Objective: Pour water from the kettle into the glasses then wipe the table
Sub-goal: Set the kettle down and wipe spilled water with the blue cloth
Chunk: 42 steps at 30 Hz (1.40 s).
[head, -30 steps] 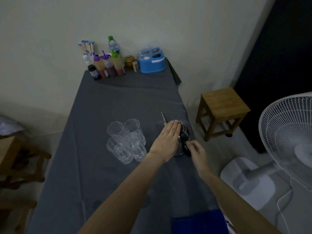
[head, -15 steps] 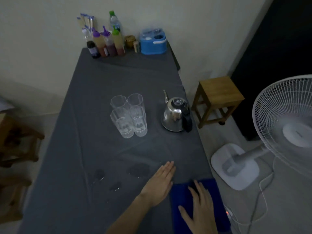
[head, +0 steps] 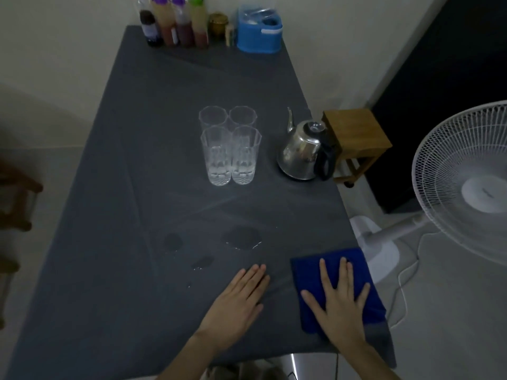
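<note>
With the right hand (head: pixel 338 303) spread flat on the blue cloth (head: pixel 329 270) and the left hand (head: pixel 238 300) open beside it, sweep the cloth firmly left over the wet patches (head: pixel 241 237), well short of the glasses (head: pixel 230 152) and kettle (head: pixel 301 152) beyond.

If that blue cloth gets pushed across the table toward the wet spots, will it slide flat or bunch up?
The blue cloth looks soft and folded, so it would probably bunch or wrinkle at its front edge. The right hand lies flat on it with fingers spread, which should help it slide as one piece. The table has a fabric cover that may drag and ripple too.
</note>
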Tool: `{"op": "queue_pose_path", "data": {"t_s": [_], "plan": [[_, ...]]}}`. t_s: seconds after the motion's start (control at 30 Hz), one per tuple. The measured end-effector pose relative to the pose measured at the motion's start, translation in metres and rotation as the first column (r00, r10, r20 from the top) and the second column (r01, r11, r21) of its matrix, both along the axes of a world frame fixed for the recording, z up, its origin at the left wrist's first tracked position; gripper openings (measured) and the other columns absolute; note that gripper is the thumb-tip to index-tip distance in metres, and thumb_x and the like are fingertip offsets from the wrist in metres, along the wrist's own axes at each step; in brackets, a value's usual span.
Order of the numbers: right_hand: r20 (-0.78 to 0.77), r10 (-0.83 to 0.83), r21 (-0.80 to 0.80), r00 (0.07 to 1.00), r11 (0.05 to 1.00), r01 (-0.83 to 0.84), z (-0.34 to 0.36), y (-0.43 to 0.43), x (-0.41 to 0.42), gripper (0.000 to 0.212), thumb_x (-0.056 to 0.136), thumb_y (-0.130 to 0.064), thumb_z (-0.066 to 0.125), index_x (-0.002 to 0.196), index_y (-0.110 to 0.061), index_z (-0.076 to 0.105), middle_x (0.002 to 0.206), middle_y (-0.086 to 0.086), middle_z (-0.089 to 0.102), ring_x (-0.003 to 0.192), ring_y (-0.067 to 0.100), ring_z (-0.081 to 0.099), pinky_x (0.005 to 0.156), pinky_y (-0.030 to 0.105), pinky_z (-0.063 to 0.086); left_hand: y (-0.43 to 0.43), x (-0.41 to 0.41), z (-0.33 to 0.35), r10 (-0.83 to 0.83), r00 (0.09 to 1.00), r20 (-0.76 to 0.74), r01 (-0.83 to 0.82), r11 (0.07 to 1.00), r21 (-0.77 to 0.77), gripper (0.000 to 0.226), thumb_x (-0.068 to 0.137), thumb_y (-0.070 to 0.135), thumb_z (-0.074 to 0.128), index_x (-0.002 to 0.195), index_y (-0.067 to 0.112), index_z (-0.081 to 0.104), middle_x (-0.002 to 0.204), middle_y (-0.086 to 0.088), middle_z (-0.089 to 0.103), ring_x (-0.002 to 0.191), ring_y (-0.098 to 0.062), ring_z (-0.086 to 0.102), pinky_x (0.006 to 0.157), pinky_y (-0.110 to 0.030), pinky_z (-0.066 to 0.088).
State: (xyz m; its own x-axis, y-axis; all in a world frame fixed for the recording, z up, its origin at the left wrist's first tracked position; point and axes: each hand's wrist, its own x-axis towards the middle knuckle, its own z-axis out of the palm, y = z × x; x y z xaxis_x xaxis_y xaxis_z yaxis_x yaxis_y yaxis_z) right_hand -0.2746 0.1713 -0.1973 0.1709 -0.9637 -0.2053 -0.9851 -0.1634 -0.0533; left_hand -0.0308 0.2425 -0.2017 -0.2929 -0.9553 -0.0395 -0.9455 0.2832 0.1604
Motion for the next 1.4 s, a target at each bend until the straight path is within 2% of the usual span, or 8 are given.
{"op": "queue_pose_path", "data": {"t_s": [0.2,0.37,0.5,0.7,1.0,1.2,1.3,1.4], "plan": [[0.096,0.079,-0.04,0.992,0.996,-0.075,0.005,-0.028,0.017,0.067,0.092,-0.061,0.006,0.152,-0.031,0.01,0.161,0.013,0.0,0.147,0.025,-0.005,0.112,0.065,-0.002,0.06,0.065,0.001,0.073,0.997,0.009,-0.073,0.997,0.016,0.053,0.103,0.037,0.014,0.147,0.013,0.03,0.156,-0.005,0.027,0.144,-0.018,0.021,0.115,-0.037,0.015],[0.116,0.093,-0.031,0.989,0.995,-0.09,0.006,-0.056,0.047,0.069,0.091,-0.059,0.002,0.152,-0.031,0.012,0.161,0.012,-0.002,0.147,0.024,-0.008,0.112,0.062,-0.005,0.112,0.123,0.009,0.211,0.975,-0.073,-0.208,0.977,0.045,0.05,0.101,0.032,0.03,0.145,0.01,0.036,0.156,-0.005,0.028,0.145,-0.017,0.022,0.119,-0.034,0.013],[0.125,0.091,-0.008,0.988,0.996,-0.091,0.008,-0.077,0.068,0.062,0.097,-0.057,0.011,0.153,-0.031,0.012,0.161,0.009,-0.005,0.147,0.022,-0.01,0.113,0.061,-0.005,0.129,0.171,0.008,0.397,0.907,-0.143,-0.394,0.918,0.052,0.054,0.099,0.036,0.032,0.14,0.002,0.043,0.154,-0.01,0.032,0.142,-0.023,0.03,0.119,-0.035,0.016],[0.214,0.074,0.004,0.974,0.997,-0.077,0.012,-0.114,0.11,0.053,0.1,-0.046,0.021,0.152,-0.032,0.018,0.162,0.006,-0.002,0.147,0.019,-0.009,0.113,0.058,-0.008,0.111,0.217,0.007,0.629,0.766,-0.129,-0.627,0.776,0.068,0.065,0.096,0.048,0.027,0.149,0.01,0.028,0.158,-0.002,0.022,0.146,-0.012,0.013,0.12,-0.024,0.0],[0.349,-0.062,-0.044,0.935,0.996,0.083,0.008,-0.126,0.184,0.049,0.101,-0.043,0.024,0.148,-0.029,0.031,0.162,0.006,0.008,0.148,0.018,0.0,0.115,0.054,-0.009,0.105,0.216,0.009,0.644,0.746,-0.171,-0.649,0.76,0.029,0.061,0.096,0.045,0.03,0.148,0.012,0.031,0.157,0.0,0.024,0.146,-0.011,0.014,0.12,-0.026,0.004],[0.549,0.171,0.0,0.818,0.979,-0.204,0.01,-0.082,0.21,0.066,0.091,-0.055,0.02,0.131,-0.017,0.058,0.159,-0.003,0.02,0.145,0.007,0.007,0.115,0.039,-0.011,0.106,0.215,0.009,0.642,0.748,-0.169,-0.648,0.761,0.023,0.062,0.096,0.045,0.031,0.148,0.012,0.032,0.157,0.0,0.025,0.146,-0.011,0.015,0.12,-0.025,0.004],[0.653,0.206,0.098,0.729,0.931,-0.351,0.016,-0.068,0.197,0.054,0.094,-0.057,0.024,0.137,-0.029,0.042,0.156,-0.01,0.022,0.144,-0.001,0.007,0.118,0.039,-0.011,0.106,0.215,0.009,0.64,0.748,-0.177,-0.646,0.763,0.032,0.062,0.095,0.046,0.03,0.148,0.012,0.031,0.157,0.0,0.025,0.146,-0.012,0.016,0.12,-0.028,0.007],[0.666,0.286,0.139,0.689,0.86,-0.492,0.021,-0.061,0.168,0.067,0.089,-0.071,0.013,0.139,-0.034,0.036,0.155,-0.018,0.019,0.143,-0.007,0.004,0.119,0.037,-0.007,0.106,0.216,0.009,0.638,0.749,-0.177,-0.643,0.765,0.035,0.063,0.095,0.045,0.03,0.147,0.01,0.032,0.156,-0.002,0.027,0.146,-0.015,0.019,0.12,-0.031,0.01]]}}
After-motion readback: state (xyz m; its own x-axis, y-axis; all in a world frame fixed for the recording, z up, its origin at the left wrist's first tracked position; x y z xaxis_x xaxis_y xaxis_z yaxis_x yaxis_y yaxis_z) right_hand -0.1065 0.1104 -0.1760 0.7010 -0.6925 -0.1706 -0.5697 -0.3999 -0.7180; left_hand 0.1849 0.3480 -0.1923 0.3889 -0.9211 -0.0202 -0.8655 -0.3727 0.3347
